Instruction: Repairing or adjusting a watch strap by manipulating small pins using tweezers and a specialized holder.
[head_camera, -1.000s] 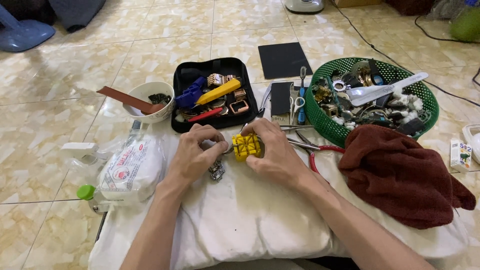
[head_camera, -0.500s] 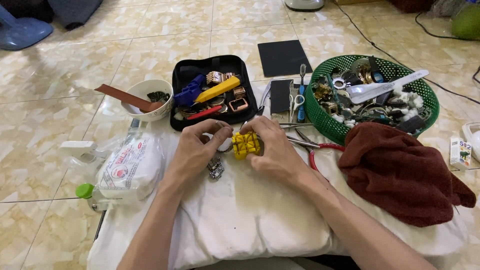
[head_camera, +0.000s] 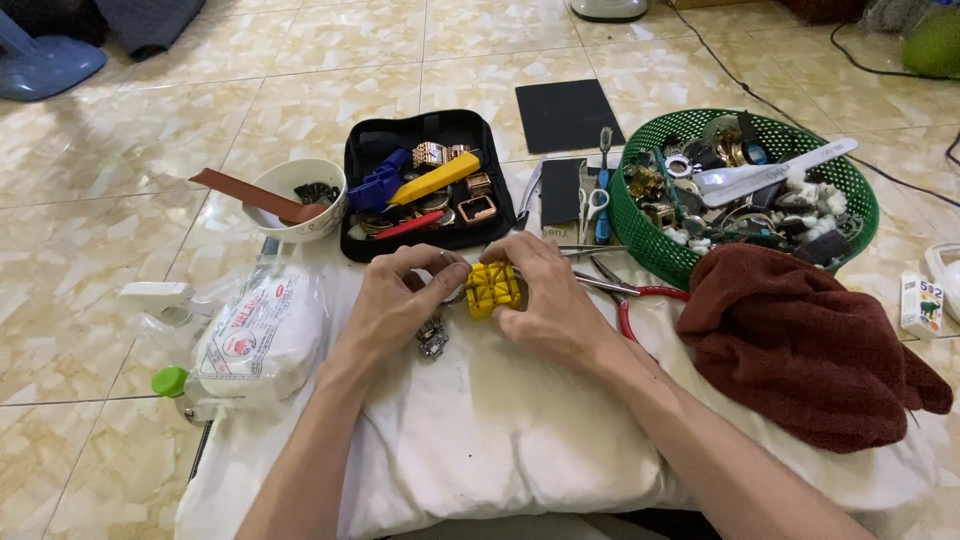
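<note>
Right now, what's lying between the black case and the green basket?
In the head view, between the black case and green basket lie a small dark pad, white-handled scissors and a blue-handled tool, on the white cloth.

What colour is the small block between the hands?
Bright yellow block, seen in the head view.

Home floor used as a small repair bench. Glossy beige marble-pattern floor tiles (head_camera: 120, 130) surround a white stuffed cloth pillow (head_camera: 480, 440) serving as the work surface. Behind the pillow: open black zip tool case (head_camera: 425, 185) with small tools. Right of it: round green plastic mesh basket (head_camera: 745, 190) of metal parts. Left: white ceramic bowl (head_camera: 295, 195).
</note>
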